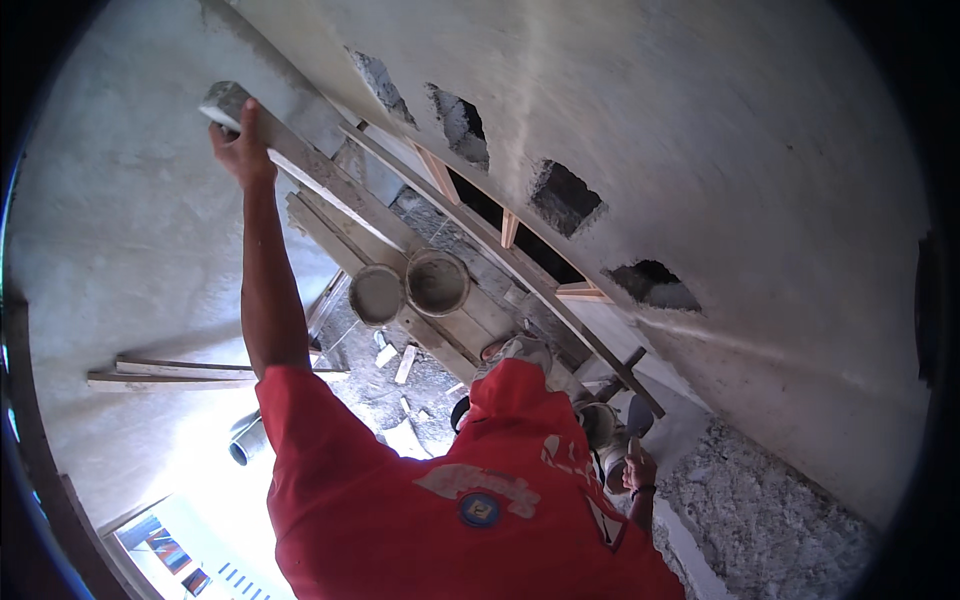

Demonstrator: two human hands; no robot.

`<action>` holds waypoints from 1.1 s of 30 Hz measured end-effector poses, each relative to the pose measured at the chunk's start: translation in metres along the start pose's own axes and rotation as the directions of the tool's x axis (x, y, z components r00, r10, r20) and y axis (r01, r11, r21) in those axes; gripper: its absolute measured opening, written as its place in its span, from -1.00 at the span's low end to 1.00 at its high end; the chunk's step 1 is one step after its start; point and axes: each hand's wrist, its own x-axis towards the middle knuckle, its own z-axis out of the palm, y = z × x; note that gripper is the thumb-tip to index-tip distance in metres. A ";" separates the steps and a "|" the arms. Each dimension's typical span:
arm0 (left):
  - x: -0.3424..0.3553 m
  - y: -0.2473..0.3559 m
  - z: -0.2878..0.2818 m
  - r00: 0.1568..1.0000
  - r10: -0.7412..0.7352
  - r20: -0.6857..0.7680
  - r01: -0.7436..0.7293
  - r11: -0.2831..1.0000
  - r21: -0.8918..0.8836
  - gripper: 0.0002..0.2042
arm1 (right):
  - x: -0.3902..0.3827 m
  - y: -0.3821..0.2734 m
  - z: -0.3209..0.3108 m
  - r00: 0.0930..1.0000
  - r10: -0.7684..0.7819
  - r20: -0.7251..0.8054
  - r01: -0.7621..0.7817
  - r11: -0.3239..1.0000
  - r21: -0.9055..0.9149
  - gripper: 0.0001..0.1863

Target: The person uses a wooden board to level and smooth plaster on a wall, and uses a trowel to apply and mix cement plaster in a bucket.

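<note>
Leverage could twist long grey plank (335,186) off my end-gripping left fingers (249,118); right fingers (631,476) clench grey metal trowel (640,415).

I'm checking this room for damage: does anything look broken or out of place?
Yes. A row of ragged openings breaks the mostly smooth wall; whether they're intentional isn't clear. Loose pale scraps also lie scattered on the ground near the round tubs, looking untidy.
</note>
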 end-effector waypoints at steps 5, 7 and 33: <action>-0.010 -0.093 0.041 0.978 -0.191 0.083 0.173 0.968 0.184 -0.48 | 0.050 0.109 -0.060 0.972 -0.216 -0.087 0.187 0.946 -0.266 -0.58; 0.005 -0.102 0.003 0.976 -0.181 0.122 0.117 0.905 0.409 -0.47 | 0.032 0.076 -0.019 1.000 -0.004 -0.003 0.004 0.988 -0.154 -0.49; 0.081 -0.292 0.187 0.925 -0.174 0.338 -0.234 0.439 0.868 -0.11 | -0.092 0.015 0.035 0.929 0.269 -0.256 -0.213 0.951 0.224 -0.64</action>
